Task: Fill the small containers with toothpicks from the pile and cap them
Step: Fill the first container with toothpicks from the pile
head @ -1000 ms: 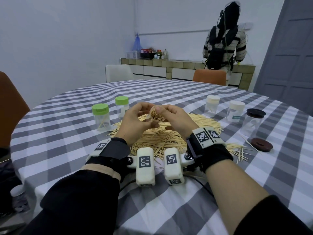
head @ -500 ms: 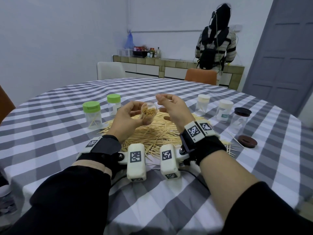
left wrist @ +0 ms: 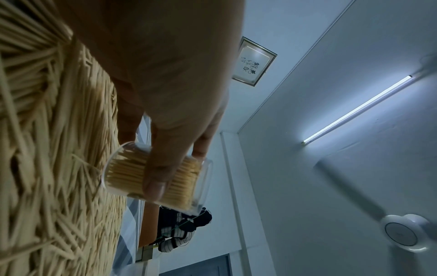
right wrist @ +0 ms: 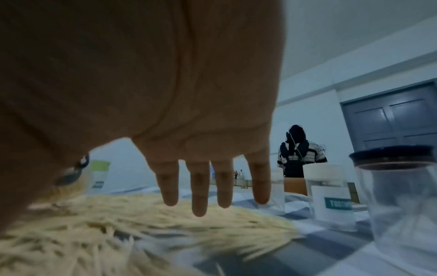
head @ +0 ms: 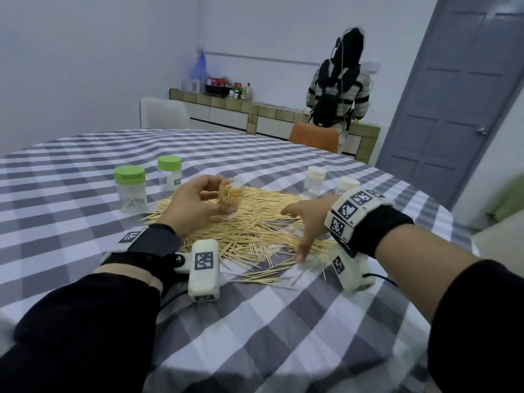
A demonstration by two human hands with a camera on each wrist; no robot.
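Observation:
My left hand [head: 195, 205] grips a small clear container [head: 230, 197] packed with toothpicks, tilted and uncapped, just above the toothpick pile [head: 249, 234]. In the left wrist view the thumb and fingers wrap that container [left wrist: 125, 173]. My right hand [head: 307, 219] hovers open over the right side of the pile, fingers straight and spread, holding nothing; the right wrist view shows the straight fingers [right wrist: 199, 194] above the toothpick pile [right wrist: 118, 233]. Two green-capped containers [head: 130, 188] [head: 169, 173] stand left of the pile. White-capped containers [head: 314, 180] [right wrist: 329, 194] stand at the right.
A round table with a grey-and-white checked cloth [head: 283, 321] carries everything. A dark-lidded clear jar [right wrist: 402, 196] stands to the right of the white-capped ones. A person in a striped top [head: 338, 92] stands at the far counter. Chairs sit behind the table.
My right hand left the container, moved right and down, and opened over the pile. The left hand lowered the filled container toward the pile.

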